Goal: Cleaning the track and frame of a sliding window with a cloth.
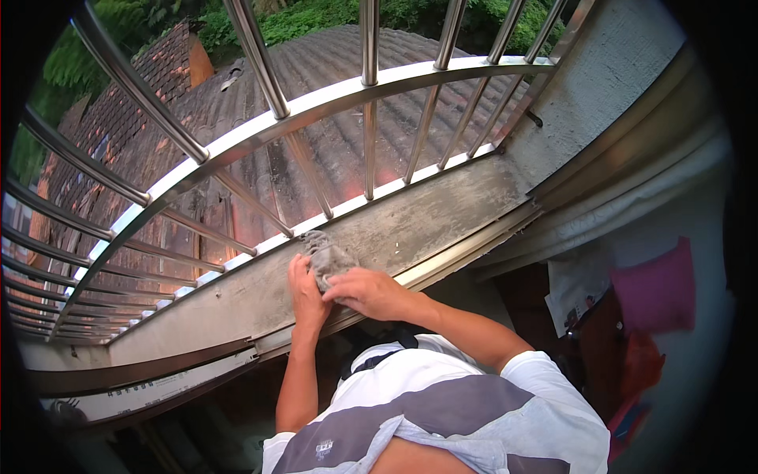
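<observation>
A crumpled grey cloth (333,256) lies between my hands above the concrete window ledge (408,219). My left hand (308,291) grips the cloth's left side, its fingers pointing toward the railing. From the right, my right hand (370,291) pinches the cloth's lower end near the ledge's inner edge. Part of the cloth is hidden behind my fingers. The cloth's far end comes close to the bottom rail of the stainless steel window guard (323,106).
The window track (468,246) runs along the ledge's near side. A rough wall (604,89) and a hanging curtain (651,172) stand at the right. Beyond the bars is a corrugated roof (331,142). A pink cushion (657,284) is inside at the lower right.
</observation>
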`<act>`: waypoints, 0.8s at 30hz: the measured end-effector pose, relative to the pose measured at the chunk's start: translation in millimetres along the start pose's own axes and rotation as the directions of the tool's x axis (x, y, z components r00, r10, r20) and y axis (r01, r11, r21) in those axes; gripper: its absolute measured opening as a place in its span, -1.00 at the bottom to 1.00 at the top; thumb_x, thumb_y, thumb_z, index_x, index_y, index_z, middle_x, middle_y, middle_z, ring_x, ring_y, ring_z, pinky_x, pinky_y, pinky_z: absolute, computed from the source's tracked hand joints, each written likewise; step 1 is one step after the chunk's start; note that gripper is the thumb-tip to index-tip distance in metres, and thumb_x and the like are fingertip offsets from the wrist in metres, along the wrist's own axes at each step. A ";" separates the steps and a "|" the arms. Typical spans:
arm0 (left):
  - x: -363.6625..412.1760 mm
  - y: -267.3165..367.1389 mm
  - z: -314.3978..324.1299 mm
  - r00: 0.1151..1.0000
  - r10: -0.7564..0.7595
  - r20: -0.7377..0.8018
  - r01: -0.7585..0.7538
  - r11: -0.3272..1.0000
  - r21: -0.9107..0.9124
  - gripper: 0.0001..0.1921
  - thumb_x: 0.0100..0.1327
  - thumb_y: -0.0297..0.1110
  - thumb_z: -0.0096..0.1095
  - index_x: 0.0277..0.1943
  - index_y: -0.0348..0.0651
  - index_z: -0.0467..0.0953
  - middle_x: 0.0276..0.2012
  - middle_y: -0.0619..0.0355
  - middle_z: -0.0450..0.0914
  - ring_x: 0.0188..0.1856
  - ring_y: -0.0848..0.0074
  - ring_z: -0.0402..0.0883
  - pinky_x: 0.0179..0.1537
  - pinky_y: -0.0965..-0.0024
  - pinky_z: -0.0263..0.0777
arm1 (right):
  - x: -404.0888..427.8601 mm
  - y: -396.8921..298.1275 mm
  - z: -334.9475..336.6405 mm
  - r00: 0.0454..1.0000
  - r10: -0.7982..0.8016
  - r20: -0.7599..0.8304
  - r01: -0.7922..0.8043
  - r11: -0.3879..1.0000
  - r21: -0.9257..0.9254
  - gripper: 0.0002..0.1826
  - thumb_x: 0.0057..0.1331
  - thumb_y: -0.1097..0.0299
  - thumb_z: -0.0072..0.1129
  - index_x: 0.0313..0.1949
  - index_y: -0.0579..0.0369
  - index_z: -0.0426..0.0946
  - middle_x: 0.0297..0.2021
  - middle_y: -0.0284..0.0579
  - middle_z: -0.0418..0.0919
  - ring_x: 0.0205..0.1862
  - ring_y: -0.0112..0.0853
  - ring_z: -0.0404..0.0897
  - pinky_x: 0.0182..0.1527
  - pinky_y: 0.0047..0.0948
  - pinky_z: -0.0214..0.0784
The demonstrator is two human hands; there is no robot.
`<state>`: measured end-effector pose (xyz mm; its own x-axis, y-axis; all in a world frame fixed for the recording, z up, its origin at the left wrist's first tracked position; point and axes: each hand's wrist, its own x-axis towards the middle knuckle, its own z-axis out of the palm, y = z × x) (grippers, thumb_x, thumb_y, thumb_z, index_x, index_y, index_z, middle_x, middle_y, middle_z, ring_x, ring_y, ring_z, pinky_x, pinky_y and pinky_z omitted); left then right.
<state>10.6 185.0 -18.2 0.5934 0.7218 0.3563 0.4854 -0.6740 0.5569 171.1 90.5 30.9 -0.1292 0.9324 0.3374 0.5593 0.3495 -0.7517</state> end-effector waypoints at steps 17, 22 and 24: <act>34.1 51.0 52.0 0.981 -0.171 0.088 0.185 0.966 -0.179 -0.80 0.01 -0.40 0.48 -0.43 -0.25 0.54 -0.17 -0.07 0.46 -0.04 0.08 0.45 -0.03 0.11 0.36 | -23.6 132.4 -103.9 0.884 0.282 -0.373 -0.425 0.817 -0.389 -0.75 0.14 0.55 0.16 -0.17 0.01 0.59 -0.17 -0.10 0.56 -0.13 -0.11 0.49 0.03 -0.14 0.31; 41.2 58.4 29.9 0.988 -0.110 -0.107 0.119 0.989 0.083 -0.68 -0.03 -0.42 0.50 -0.18 -0.26 0.57 -0.03 -0.08 0.48 0.04 0.05 0.46 0.08 0.11 0.35 | -23.8 106.3 -108.8 0.800 0.331 -0.499 -0.568 0.684 -0.457 -0.42 0.21 0.22 0.30 0.20 0.08 0.38 0.22 0.13 0.28 0.20 0.04 0.28 0.21 -0.07 0.21; 34.8 52.0 28.0 0.981 -0.144 -0.128 0.158 0.982 0.101 -0.65 -0.03 -0.43 0.49 -0.15 -0.27 0.57 -0.03 -0.07 0.50 0.03 0.06 0.47 0.07 0.11 0.35 | -28.5 98.6 -91.6 0.791 0.418 -0.447 -0.600 0.676 -0.428 -0.35 0.23 0.13 0.29 0.23 0.16 0.34 0.24 0.16 0.27 0.23 0.07 0.26 0.26 -0.03 0.15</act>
<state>74.4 170.6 2.1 0.4298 0.8256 0.3656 0.6353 -0.5642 0.5273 304.9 90.1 -1.0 0.4978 0.8426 0.2054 0.8060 -0.3620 -0.4684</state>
